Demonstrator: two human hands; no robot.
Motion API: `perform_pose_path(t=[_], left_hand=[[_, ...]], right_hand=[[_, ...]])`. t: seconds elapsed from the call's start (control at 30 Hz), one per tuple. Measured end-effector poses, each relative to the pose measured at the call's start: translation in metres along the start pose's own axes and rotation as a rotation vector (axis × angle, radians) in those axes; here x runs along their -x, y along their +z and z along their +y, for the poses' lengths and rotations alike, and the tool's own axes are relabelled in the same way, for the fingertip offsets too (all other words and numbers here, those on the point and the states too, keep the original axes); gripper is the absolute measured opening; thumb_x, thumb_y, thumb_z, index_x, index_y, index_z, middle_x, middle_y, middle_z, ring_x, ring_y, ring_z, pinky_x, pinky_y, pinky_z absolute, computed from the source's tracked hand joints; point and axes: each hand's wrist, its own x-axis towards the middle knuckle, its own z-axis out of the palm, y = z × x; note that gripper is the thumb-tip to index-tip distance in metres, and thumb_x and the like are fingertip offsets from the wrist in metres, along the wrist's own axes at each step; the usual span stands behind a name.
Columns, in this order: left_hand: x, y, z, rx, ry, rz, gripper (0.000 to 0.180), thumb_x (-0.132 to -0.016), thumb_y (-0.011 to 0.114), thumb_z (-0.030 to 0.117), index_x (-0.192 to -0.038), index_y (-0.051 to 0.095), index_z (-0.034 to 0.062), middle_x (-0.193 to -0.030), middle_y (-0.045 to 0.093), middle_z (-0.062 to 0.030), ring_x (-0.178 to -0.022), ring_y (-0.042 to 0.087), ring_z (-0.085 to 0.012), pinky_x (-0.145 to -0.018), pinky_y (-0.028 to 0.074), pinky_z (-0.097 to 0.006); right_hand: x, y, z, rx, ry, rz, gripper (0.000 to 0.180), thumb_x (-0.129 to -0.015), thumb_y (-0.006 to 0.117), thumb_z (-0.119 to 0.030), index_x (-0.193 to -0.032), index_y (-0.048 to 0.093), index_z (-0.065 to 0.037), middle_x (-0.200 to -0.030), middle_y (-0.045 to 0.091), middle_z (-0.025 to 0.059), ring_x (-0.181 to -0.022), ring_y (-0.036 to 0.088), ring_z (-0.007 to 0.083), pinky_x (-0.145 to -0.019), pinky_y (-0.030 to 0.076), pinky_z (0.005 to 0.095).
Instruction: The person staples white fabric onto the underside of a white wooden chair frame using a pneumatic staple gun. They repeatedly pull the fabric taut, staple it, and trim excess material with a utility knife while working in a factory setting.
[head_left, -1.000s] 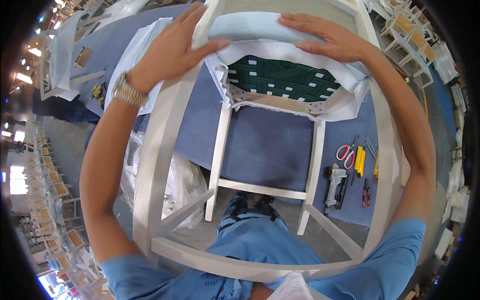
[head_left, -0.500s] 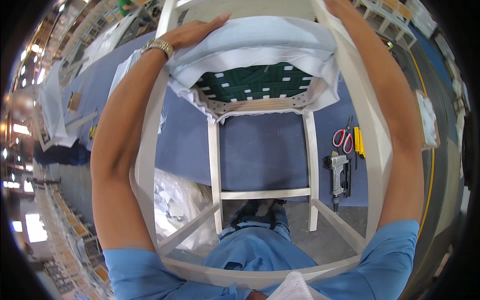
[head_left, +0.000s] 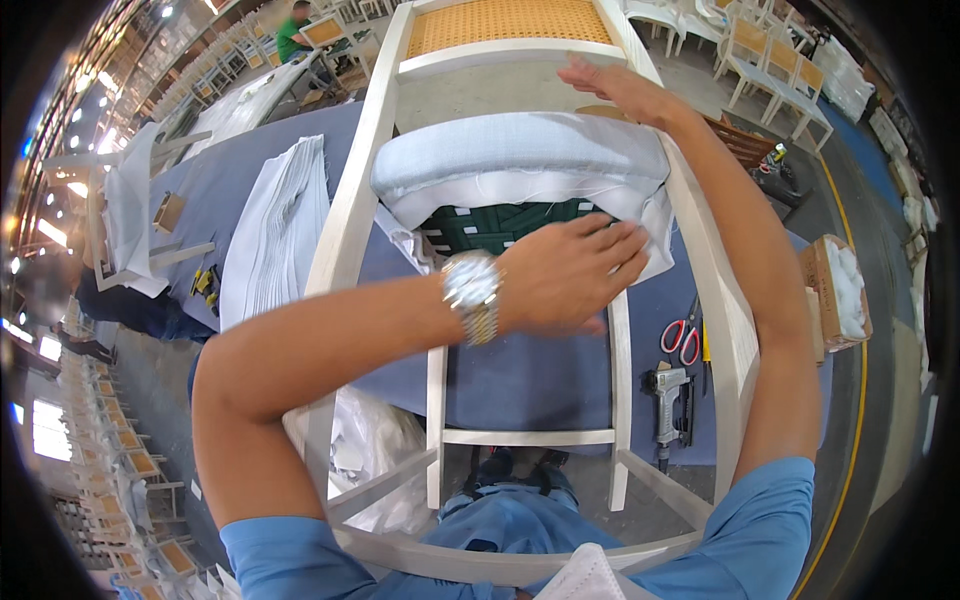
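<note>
A white wooden chair frame stands tipped on a blue-covered table, with a woven cane back panel at the top. Its seat cushion is wrapped in light grey-white fabric, with green webbing showing underneath. My left hand, a metal watch on its wrist, reaches across and lies flat over the webbing and the loose fabric edge. My right hand rests open on the far top of the cushion, beside the chair's right rail.
A stack of white fabric sheets lies left of the chair. Red-handled scissors and a staple gun lie on the table at right. A cardboard box with white stuffing stands further right. More white chairs fill the background.
My left hand has swung from the cushion's upper left edge across to the underside at centre. The view has tilted up, showing the cane back, and the right hand sits on the cushion's far side.
</note>
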Motion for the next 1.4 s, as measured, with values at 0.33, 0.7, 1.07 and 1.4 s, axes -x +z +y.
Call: perform_pose_path(t=[0.33, 0.7, 1.07, 1.4], left_hand=[[0.067, -0.034, -0.111, -0.196, -0.57, 0.137, 0.097, -0.086, 0.06, 0.067, -0.141, 0.04, -0.011, -0.15, 0.039, -0.0305, -0.143, 0.034, -0.0398, -0.119, 0.027, -0.046], [0.088, -0.006, -0.15, 0.132, -0.813, -0.07, 0.126, -0.069, 0.065, 0.083, -0.145, 0.033, -0.0128, -0.144, 0.044, -0.0331, -0.136, 0.045, -0.0408, -0.113, 0.037, -0.043], [0.052, -0.017, -0.193, 0.431, -0.882, -0.222, 0.085, -0.097, 0.031, 0.072, -0.133, 0.06, -0.0004, -0.135, 0.058, -0.025, -0.128, 0.053, -0.0364, -0.112, 0.035, -0.038], [-0.098, 0.016, -0.104, 0.132, -0.452, -0.002, 0.098, -0.073, 0.058, 0.082, -0.106, 0.065, -0.0104, -0.122, 0.062, -0.0309, -0.114, 0.061, -0.0379, -0.098, 0.046, -0.046]], right_hand=[[0.003, 0.008, -0.025, 0.432, -0.017, -0.261, 0.071, -0.103, 0.029, -0.062, -0.15, 0.044, -0.011, -0.155, 0.039, 0.019, -0.144, 0.035, 0.0303, -0.12, 0.023, 0.0361], [0.006, 0.039, -0.048, 0.359, -0.149, -0.291, 0.071, -0.098, 0.037, -0.067, -0.153, 0.039, -0.023, -0.153, 0.043, 0.0143, -0.141, 0.04, 0.0341, -0.118, 0.03, 0.0409], [0.023, -0.03, -0.003, -0.131, -0.212, 0.564, 0.063, -0.103, 0.041, -0.055, -0.14, 0.055, -0.006, -0.143, 0.054, 0.0179, -0.136, 0.048, 0.0286, -0.115, 0.034, 0.0339], [0.005, -0.008, 0.012, -0.406, -0.235, 0.559, 0.061, -0.104, 0.044, -0.048, -0.145, 0.047, -0.002, -0.139, 0.057, 0.0112, -0.118, 0.056, 0.022, -0.106, 0.041, 0.0333]])
